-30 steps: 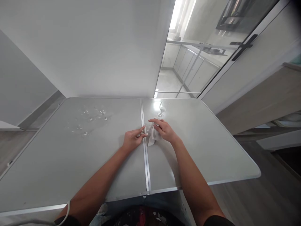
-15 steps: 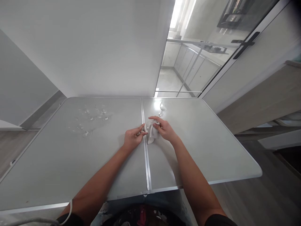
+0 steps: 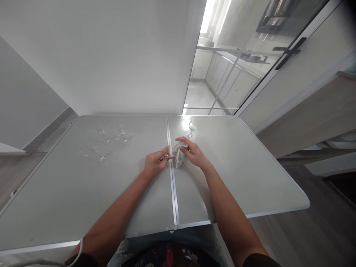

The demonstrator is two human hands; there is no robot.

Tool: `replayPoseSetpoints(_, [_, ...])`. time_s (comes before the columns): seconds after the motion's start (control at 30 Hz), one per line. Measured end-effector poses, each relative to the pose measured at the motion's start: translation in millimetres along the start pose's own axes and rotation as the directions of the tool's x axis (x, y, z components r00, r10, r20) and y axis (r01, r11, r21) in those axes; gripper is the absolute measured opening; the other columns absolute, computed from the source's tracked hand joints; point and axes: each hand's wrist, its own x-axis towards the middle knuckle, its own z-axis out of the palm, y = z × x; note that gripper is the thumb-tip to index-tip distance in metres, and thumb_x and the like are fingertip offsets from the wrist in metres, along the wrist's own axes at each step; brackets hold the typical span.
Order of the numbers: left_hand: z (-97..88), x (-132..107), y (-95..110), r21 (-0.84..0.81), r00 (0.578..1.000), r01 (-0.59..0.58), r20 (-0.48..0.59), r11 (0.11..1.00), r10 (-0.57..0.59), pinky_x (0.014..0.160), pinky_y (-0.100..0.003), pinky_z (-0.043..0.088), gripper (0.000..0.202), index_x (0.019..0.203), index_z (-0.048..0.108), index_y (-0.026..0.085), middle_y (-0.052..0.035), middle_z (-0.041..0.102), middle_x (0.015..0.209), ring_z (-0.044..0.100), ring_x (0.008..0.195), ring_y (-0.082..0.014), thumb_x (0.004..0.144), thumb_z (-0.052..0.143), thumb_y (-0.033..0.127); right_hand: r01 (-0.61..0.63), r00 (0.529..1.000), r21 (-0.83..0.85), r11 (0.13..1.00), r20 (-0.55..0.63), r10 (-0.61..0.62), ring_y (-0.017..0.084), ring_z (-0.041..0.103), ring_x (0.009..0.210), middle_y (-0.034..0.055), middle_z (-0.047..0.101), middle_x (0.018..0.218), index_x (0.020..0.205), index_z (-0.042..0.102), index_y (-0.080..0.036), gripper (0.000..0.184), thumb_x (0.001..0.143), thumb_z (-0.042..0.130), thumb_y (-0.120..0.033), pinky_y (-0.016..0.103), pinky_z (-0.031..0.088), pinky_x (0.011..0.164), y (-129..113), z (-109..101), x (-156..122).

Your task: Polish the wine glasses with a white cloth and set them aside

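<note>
- The left hand point(image 3: 154, 164) is curled, its fingertips pinching a small clear glass point(image 3: 168, 152). The glass is hard to make out; it sits over the middle seam point(image 3: 172, 193) of the table point(image 3: 239, 170), towards the far edge.
- The right hand point(image 3: 195, 153) is closed around a bunched white cloth point(image 3: 178, 158) and presses it against that glass. The left-hand pinch seems to steady the glass against the cloth.
- A stemmed glass point(image 3: 191, 128) stands upright near the far edge, just right of the seam and beyond the right hand.
- Several clear glasses point(image 3: 109, 142) sit on the far left part of the table, well apart from both hands.
</note>
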Motion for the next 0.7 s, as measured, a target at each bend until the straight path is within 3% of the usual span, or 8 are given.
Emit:
replayPoseSetpoints(0.13, [-0.6,1.4,2.0,-0.031,1.0,-0.029,0.011,0.999,0.029,0.059,-0.02,0.042,0.043,0.129,0.069,0.023,0.0015,0.068,0.066,0.047,0.053,-0.0084,0.09,0.067,0.04,0.059,0.997,0.141,0.988,0.031,-0.064,0.02,0.055,0.09,0.0056,0.06,0.106,0.144,0.048,-0.024,0.047,0.101,0.048,-0.042,0.033,0.046,0.083,-4.1,2.2,0.1])
replayPoseSetpoints(0.27, [-2.7,2.2,6.0,-0.064,1.0,-0.014,0.008,0.998,0.015,0.059,-0.02,0.043,0.043,0.127,0.07,0.022,0.0021,0.066,0.066,0.046,0.053,-0.0077,0.088,0.069,0.04,0.043,0.996,0.124,0.991,0.072,-0.052,0.016,0.049,0.072,0.0026,0.058,0.094,0.136,0.055,-0.024,0.04,0.1,0.051,-0.041,0.029,0.043,0.07,-3.0,2.0,-1.2])
replayPoseSetpoints(0.33, [-3.2,2.2,6.3,-0.085,1.0,0.013,-0.007,0.996,-0.013,0.059,-0.02,0.043,0.043,0.126,0.071,0.023,0.0022,0.067,0.068,0.045,0.053,-0.0072,0.087,0.07,0.041,0.035,0.999,0.08,0.996,0.031,-0.038,0.014,0.043,0.065,0.0014,0.056,0.09,0.128,0.059,-0.024,0.034,0.099,0.052,-0.041,0.028,0.04,0.065,-1.7,2.6,-1.0])
replayPoseSetpoints(0.43, [-2.7,2.2,4.8,-0.097,0.999,0.04,-0.024,0.994,-0.043,0.058,-0.019,0.043,0.043,0.125,0.072,0.022,0.0024,0.068,0.068,0.044,0.052,-0.0066,0.086,0.072,0.041,0.023,0.998,0.096,0.995,-0.055,-0.018,0.016,0.045,0.069,0.0019,0.055,0.089,0.13,0.057,-0.024,0.037,0.097,0.055,-0.041,0.029,0.041,0.067,-1.3,4.9,0.1])
replayPoseSetpoints(0.53, [-1.2,2.8,3.9,-0.101,0.998,0.044,-0.037,0.994,-0.048,0.056,-0.02,0.042,0.042,0.122,0.073,0.021,0.0029,0.067,0.066,0.043,0.051,-0.0063,0.084,0.074,0.039,0.034,0.998,0.185,0.982,-0.059,-0.024,0.018,0.05,0.076,0.0032,0.056,0.092,0.136,0.053,-0.023,0.043,0.097,0.055,-0.042,0.03,0.043,0.071,-2.0,7.9,0.9])
replayPoseSetpoints(0.7, [0.3,5.5,5.5,-0.244,0.993,0.115,-0.001,0.963,-0.118,0.059,-0.02,0.046,0.045,0.123,0.073,0.023,0.003,0.067,0.07,0.049,0.054,-0.0068,0.082,0.076,0.039,0.071,0.991,0.353,0.933,-0.131,-0.026,0.016,0.053,0.077,0.0017,0.057,0.092,0.123,0.061,-0.024,0.038,0.09,0.069,-0.041,0.028,0.045,0.072,-0.2,11.2,0.9])
